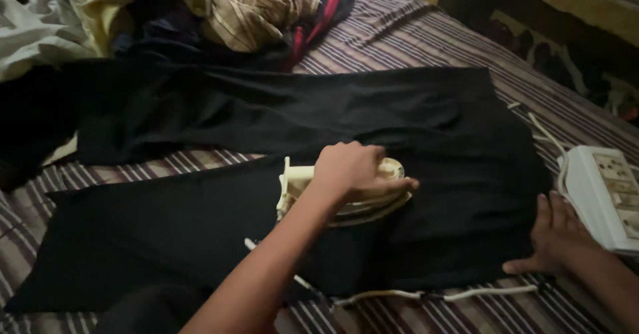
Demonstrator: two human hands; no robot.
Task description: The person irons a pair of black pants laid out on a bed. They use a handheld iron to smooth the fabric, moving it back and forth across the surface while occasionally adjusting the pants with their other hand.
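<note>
I see the trousers [266,174] lying flat on the bed [413,34]. The iron [346,197] sits on them, mid frame. The pile of clothes [200,8] is upper left. The power strip [609,194] lies far right.

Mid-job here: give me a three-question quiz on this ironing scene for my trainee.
1. True or false: the left hand grips the cream iron.
2. Where does the right hand rest?
A) on the clothes pile
B) flat at the black trousers' edge, beside the white socket board
3. Fill in: the bedsheet is ____.

Key: 1 true; 2 B; 3 striped.
</note>
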